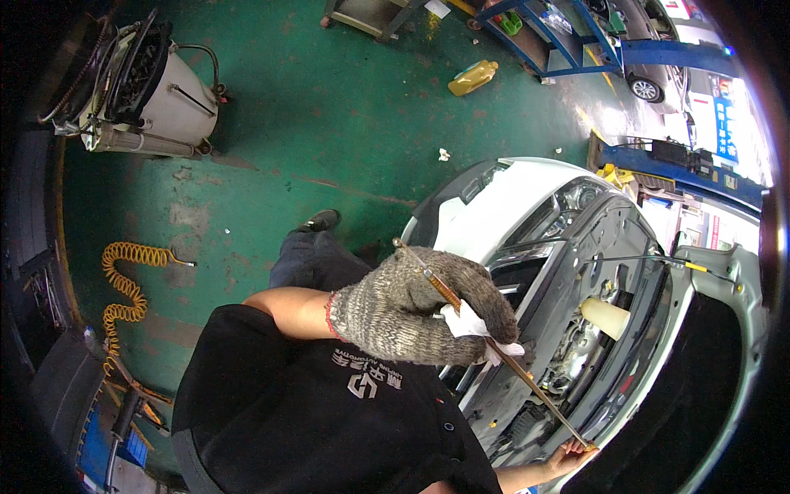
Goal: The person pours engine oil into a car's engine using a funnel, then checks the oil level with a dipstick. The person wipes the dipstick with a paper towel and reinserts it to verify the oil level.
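Observation:
My left hand (426, 315), in a grey knitted glove, is closed around a long metal dipstick (537, 384), with a crumpled white paper wipe (464, 321) pinched against it. A brown coiled-looking section of the stick shows above the wipe, and its tip projects past the glove. My bare right hand (569, 458) grips the other end, which looks yellowish, near the edge of the raised bonnet. The stick slants across the open engine bay (558, 364) of a white car (475, 213). A pale translucent plastic container (605, 318) stands tilted on the engine.
The raised bonnet (734, 290) rises at the right, near its prop rod (654, 258). A gold oil jug (474, 78) lies on the green floor. A coiled yellow air hose (126, 296) trails at left. A white tank (166, 99) and a blue trolley (549, 37) stand farther off.

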### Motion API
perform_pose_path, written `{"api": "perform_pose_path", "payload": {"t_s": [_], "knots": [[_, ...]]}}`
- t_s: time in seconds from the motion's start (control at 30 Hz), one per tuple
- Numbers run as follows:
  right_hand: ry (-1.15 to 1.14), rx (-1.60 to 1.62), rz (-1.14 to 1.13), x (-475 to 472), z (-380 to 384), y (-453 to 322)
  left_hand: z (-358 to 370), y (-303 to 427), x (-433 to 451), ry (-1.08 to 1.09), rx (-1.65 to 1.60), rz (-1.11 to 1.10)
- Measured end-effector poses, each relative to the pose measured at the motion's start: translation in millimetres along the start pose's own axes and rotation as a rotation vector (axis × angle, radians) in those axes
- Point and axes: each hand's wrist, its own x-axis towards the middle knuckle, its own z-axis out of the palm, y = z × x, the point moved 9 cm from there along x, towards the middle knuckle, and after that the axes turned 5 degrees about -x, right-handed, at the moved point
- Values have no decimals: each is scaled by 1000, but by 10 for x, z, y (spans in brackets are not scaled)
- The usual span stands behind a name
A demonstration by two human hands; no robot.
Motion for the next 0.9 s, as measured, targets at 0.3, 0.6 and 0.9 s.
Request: {"api": "perform_pose_path", "payload": {"t_s": [0.3, 0.6, 0.9], "knots": [[43, 4, -40, -67, -52, -25, 12, -4, -2, -8, -54, 5], [87, 179, -265, -161, 88, -269, -16, 61, -19, -41, -44, 41], [-174, 224, -320, -310, 460, -435, -19, 61, -14, -106, -96, 13]]}}
